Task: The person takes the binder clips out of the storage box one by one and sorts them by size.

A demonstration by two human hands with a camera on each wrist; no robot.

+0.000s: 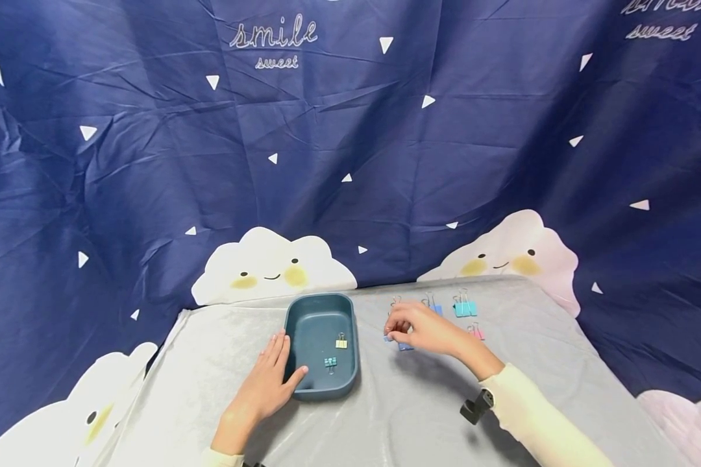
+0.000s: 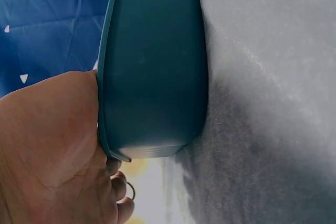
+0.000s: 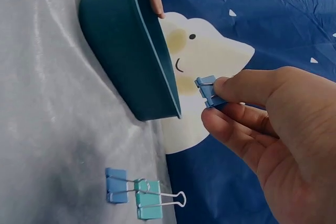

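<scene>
My right hand (image 1: 423,327) pinches a small blue binder clip (image 3: 210,92) between thumb and fingers, above the cloth right of a dark teal box (image 1: 321,394). My left hand (image 1: 269,379) rests on the box's left rim and near corner, with extended fingers along the side and the thumb over the near edge. Inside the box lie a yellow binder clip (image 1: 341,344) and a small teal binder clip (image 1: 330,362). Another blue binder clip (image 1: 405,346) lies just below my right hand, which partly covers it.
More binder clips lie beyond the right hand: a large teal clip (image 1: 465,309), a blue clip (image 1: 437,309) and a pink clip (image 1: 477,333). Wire handles of another show behind the fingers. Grey cloth (image 1: 397,415) covers the table, and a dark blue curtain (image 1: 350,130) hangs behind it.
</scene>
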